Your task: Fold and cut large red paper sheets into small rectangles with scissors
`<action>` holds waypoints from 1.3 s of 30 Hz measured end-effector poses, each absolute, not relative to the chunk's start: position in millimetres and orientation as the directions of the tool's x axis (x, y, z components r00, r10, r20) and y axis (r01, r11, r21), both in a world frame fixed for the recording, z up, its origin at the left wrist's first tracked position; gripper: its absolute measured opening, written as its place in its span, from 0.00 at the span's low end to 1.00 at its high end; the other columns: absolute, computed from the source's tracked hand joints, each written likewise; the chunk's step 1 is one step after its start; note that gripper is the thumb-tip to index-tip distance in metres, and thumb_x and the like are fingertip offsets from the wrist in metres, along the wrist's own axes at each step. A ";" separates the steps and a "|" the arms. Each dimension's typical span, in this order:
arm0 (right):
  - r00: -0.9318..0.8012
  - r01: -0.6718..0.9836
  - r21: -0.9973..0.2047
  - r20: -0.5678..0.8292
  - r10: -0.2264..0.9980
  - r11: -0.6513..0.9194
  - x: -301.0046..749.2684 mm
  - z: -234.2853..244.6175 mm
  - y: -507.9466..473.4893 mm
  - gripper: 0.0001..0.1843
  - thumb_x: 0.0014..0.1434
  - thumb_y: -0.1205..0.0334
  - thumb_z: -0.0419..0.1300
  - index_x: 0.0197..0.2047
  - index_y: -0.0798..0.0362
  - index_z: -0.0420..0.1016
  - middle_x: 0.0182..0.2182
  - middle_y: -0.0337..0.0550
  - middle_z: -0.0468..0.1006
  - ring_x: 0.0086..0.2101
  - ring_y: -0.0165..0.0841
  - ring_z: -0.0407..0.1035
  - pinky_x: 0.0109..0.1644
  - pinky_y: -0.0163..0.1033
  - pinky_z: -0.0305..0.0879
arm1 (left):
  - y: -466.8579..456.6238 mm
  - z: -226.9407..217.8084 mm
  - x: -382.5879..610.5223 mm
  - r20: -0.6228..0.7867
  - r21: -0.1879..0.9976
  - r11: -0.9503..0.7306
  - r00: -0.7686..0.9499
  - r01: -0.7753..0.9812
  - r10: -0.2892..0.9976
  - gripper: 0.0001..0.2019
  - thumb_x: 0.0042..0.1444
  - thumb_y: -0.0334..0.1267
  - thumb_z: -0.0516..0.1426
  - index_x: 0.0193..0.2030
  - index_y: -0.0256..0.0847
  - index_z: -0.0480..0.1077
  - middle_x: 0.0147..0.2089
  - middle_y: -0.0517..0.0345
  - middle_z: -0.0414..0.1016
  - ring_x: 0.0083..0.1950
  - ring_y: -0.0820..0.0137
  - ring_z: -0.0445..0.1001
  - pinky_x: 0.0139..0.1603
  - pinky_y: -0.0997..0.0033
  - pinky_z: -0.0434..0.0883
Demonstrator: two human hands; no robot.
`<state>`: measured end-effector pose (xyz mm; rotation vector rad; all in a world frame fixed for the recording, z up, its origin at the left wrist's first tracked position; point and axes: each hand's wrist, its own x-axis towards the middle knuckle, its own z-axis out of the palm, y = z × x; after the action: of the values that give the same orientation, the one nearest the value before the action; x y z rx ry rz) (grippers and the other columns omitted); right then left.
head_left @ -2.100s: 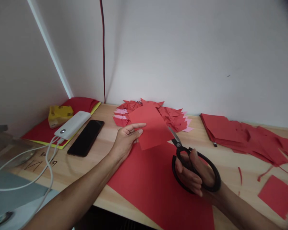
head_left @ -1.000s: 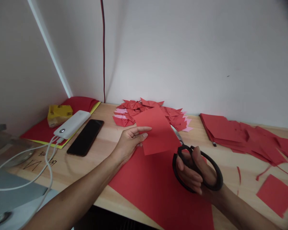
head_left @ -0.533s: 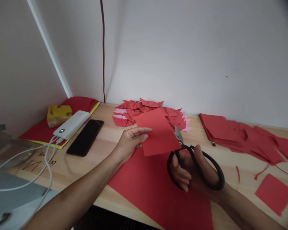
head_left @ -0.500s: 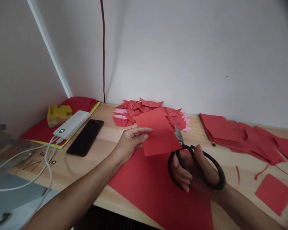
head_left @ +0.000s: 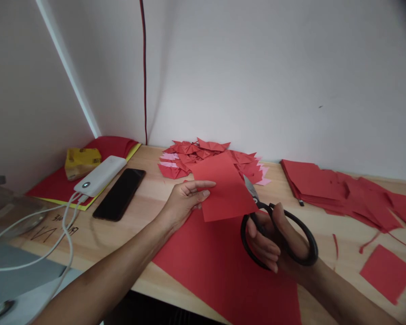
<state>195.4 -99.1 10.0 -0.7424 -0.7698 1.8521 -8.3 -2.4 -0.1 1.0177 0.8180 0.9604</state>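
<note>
Between the thumb and fingers of my left hand [head_left: 189, 197] is a piece of red paper [head_left: 223, 187], raised at a tilt above the table. My right hand [head_left: 267, 239] holds black-handled scissors [head_left: 263, 205], with fingers and thumb through the loops. The scissors' blades are at the right edge of this paper; one blade shows above it, and the other is hidden. Below both hands a large red sheet [head_left: 223, 271] lies flat, reaching over the table's front edge.
Folded red and pink paper pieces [head_left: 209, 151] are heaped by the wall. To the right lie stacked red papers [head_left: 311, 180], a red square [head_left: 386, 273] and thin strips. A phone [head_left: 119, 195], a white power bank [head_left: 101, 175] with cables and a yellow packet [head_left: 83, 162] are at left.
The fingers of my right hand have moved towards the thumb, bringing the scissors' handles closer together. The paper in my left hand has barely shifted.
</note>
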 end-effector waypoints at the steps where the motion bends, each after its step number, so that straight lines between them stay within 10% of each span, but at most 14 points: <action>1: -0.350 -0.539 -0.769 -0.164 0.922 -0.342 194.9 10.7 -99.2 0.32 0.59 0.34 0.54 0.28 0.57 0.78 0.12 0.29 0.53 0.12 0.20 0.48 0.13 0.24 0.56 | -2.4 0.1 -8.3 -0.113 0.941 0.217 0.362 -0.259 0.925 0.12 0.46 0.36 0.68 0.40 0.43 0.81 0.31 0.59 0.76 0.25 0.80 0.60 0.25 0.77 0.54; 39: -0.512 -0.567 -0.713 -0.088 0.854 -0.413 201.8 7.5 -98.4 0.38 0.61 0.31 0.46 0.34 0.59 0.80 0.15 0.32 0.55 0.15 0.23 0.53 0.18 0.26 0.64 | -5.0 1.0 -10.0 -0.102 0.956 0.207 0.426 -0.208 0.899 0.11 0.49 0.36 0.67 0.42 0.44 0.81 0.31 0.60 0.75 0.24 0.82 0.56 0.24 0.78 0.53</action>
<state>201.8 -98.4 7.5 -0.5624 -0.7894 2.0116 -10.0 -5.0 1.0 1.0862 0.7953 0.8956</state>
